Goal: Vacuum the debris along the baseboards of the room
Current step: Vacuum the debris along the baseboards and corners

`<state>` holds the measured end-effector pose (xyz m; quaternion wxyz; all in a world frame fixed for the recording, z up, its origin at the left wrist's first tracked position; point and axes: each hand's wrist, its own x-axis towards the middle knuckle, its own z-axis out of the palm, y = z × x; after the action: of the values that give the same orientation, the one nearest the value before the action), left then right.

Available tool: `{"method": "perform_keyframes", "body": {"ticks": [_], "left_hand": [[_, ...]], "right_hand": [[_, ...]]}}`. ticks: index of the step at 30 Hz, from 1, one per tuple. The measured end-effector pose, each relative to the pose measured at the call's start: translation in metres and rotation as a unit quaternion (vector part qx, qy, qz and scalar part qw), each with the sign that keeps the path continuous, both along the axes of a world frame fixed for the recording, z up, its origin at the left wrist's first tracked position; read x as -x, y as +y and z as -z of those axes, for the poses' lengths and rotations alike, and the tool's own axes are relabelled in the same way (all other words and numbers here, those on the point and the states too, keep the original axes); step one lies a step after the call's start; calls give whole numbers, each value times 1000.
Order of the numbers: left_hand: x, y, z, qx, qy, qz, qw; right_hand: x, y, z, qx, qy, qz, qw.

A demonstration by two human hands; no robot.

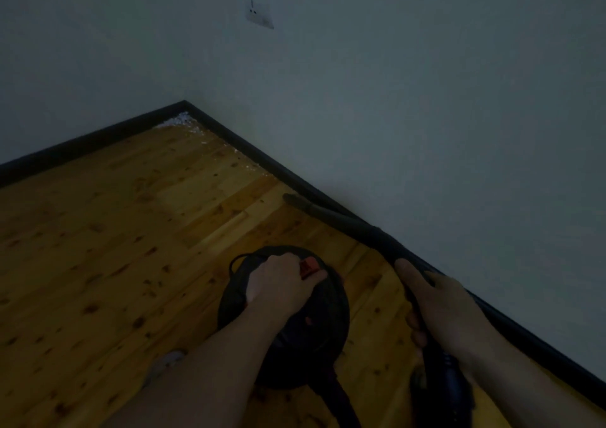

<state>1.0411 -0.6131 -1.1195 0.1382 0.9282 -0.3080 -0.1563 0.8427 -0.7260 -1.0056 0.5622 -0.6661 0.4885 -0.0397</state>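
- Scene: a dim room corner seen from head height. A wooden floor (124,231) meets pale walls along a dark baseboard (328,194), which runs from near right to the far corner and then back toward the left.
- Task's thing: pale debris (183,121) lies piled in the far corner, and a thinner trail of specks continues along the foot of the right-hand baseboard toward the viewer.
- Vacuum: a round black vacuum canister (288,316) stands on the floor, near and centre, with a red switch (308,268) on its top.
- Left hand (282,283): its grip is curled over the top of the canister, apparently around the carrying handle, with the fingers next to the red switch. Whether a finger presses the switch cannot be told.
- Right hand (439,299): its grip is wrapped around the black hose wand (354,224), with the fingers folded under it. The wand lies low and close beside the right-hand baseboard.
- Nozzle (290,198): the tip rests at or just above the floor, beside the baseboard. It is short of the trail of specks and well short of the corner pile.
- Step in hand (judgement): suction along the right-hand baseboard, working toward the far corner.
- Next move (judgement): slide the nozzle farther along the baseboard through the specks into the corner pile. The canister needs to be drawn along so that the hose does not pull taut.
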Motion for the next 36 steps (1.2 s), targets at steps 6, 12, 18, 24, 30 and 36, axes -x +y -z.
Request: {"method": "perform_keyframes", "body": {"ticks": [6,12,18,24,30,36], "left_hand": [[4,2,-2,3,-3,1,1000],[3,3,-1,-4,2,13,1000],[-1,2,-3,-15,23,6,1000],[-3,2,-3,-24,19,0,1000],[-12,1,-2,-25,17,-6,1000],[-36,-4,-4,-32,21,-10,999]], "right_hand": [[19,-2,-13,-14,17,42,999],[25,-7,-8,-26,10,62,998],[-3,-17,-3,-28,-17,39,999],[-29,-30,4,-52,-24,44,997],[-60,-36,13,-59,-24,37,997],[-92,-37,16,-33,-32,5,999]]}}
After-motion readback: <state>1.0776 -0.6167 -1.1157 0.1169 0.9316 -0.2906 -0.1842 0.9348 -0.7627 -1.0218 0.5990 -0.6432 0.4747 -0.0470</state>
